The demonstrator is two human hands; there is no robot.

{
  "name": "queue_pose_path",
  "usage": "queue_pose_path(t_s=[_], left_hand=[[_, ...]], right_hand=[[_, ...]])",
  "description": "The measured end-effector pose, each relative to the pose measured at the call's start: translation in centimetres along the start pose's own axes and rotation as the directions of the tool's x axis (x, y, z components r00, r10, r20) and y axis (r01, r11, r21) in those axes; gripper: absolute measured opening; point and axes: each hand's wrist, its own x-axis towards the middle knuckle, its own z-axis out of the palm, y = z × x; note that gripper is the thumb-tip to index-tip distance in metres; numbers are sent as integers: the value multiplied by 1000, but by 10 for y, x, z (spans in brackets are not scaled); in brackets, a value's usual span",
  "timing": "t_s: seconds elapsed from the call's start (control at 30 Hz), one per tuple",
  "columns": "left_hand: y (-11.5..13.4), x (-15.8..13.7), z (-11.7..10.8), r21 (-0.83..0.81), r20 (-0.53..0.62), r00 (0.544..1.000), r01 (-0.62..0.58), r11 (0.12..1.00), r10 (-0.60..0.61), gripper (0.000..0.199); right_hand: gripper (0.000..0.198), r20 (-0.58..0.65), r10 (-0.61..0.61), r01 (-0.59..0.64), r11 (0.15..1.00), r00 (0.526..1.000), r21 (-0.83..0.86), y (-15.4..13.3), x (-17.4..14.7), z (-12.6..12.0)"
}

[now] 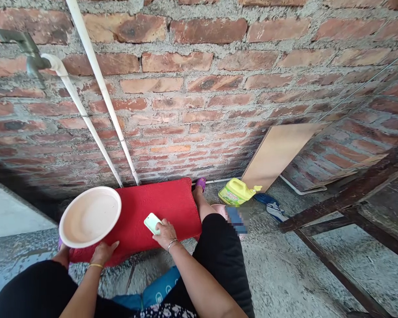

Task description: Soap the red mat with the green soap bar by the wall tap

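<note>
A red mat or cloth [162, 198] lies spread before me, between my legs. On its left end stands a cream-coloured basin [63, 221], apparently with clear water in it. My right hand [166, 234] is closed around a pale mint-green scrubbing brush [152, 224], held flat over the red cloth; its underside is hidden. Just below the basin, my left hand [102, 254] rests on the cloth's near edge, thumb spread out. Its other fingers are partly hidden.
A yellow jug [236, 191] stands by the wall, right of my foot. A wooden board [275, 154] leans behind it. Blue slippers [272, 207] lie near a dark wooden frame [331, 205]. A tap [33, 57] and white pipes [101, 84] run along the brick wall.
</note>
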Motion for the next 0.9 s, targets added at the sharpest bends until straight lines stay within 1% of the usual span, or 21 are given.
queue_pose_path(t_s=[0.03, 0.07, 0.1, 0.13, 0.2, 0.27, 0.33, 0.37, 0.4, 0.43, 0.47, 0.53, 0.57, 0.63, 0.67, 0.7, 0.77, 0.83, 0.9], left_hand=[[0, -1, 0, 8, 44, 999, 6, 1000, -6, 62], [1, -2, 0, 19, 89, 996, 8, 1000, -10, 64], [2, -3, -1, 30, 109, 994, 3, 1000, -6, 64], [4, -5, -3, 40, 106, 994, -8, 999, 4, 63], [6, -7, -6, 61, 101, 995, -28, 998, 21, 60], [8, -10, -10, 73, 107, 994, -42, 996, 34, 58], [10, -11, -13, 81, 117, 993, -44, 996, 35, 57], [10, -12, -14, 85, 121, 992, -44, 995, 34, 57], [11, -12, -14, 90, 123, 992, -43, 995, 31, 57], [12, -13, -15, 95, 122, 992, -38, 995, 26, 57], [12, -13, -15, 100, 120, 992, -35, 994, 22, 57], [13, -14, -15, 107, 116, 993, -30, 994, 18, 57], [13, -14, -15, 110, 117, 993, -27, 994, 14, 58], [14, -14, -15, 105, 126, 992, -15, 994, 2, 59], [14, -14, -15, 100, 130, 991, -5, 995, -8, 60], [15, -13, -14, 94, 132, 991, 5, 996, -18, 60], [15, -13, -14, 80, 130, 991, 18, 997, -28, 61], [16, -12, -13, 71, 125, 992, 22, 997, -30, 59], [16, -11, -13, 69, 126, 992, 21, 997, -30, 59]], right_hand=[[29, 8, 5, -5, 1000, 1000, 3, 1, 1, 1], [29, -10, 44, -44, 999, 999, 20, 3, 1, 0], [28, -49, 106, -104, 993, 993, 49, 8, 2, -2], [27, -98, 178, -170, 982, 979, 84, 15, 3, -6], [22, -189, 303, -279, 949, 934, 144, 31, 5, -17], [22, -245, 376, -344, 924, 893, 166, 45, 8, -26], [26, -283, 416, -379, 908, 864, 179, 50, 11, -31], [27, -300, 418, -377, 907, 858, 185, 47, 13, -30], [27, -313, 398, -356, 916, 863, 183, 42, 15, -27], [26, -315, 353, -314, 934, 881, 169, 33, 17, -23], [24, -303, 286, -254, 957, 909, 140, 23, 19, -18], [23, -223, 115, -105, 993, 968, 58, -2, 22, -5], [25, -162, 38, -36, 999, 986, 18, -14, 24, 1], [29, -43, -60, 58, 997, 997, -44, -34, 26, 10], [30, -2, -74, 73, 995, 997, -62, -39, 27, 13], [31, 19, -65, 66, 995, 998, -73, -41, 28, 14], [31, 3, 5, -5, 997, 1000, -76, -36, 30, 10], [31, -55, 113, -116, 992, 992, -55, -20, 31, 1], [30, -127, 234, -238, 971, 964, -13, 3, 29, -12]])
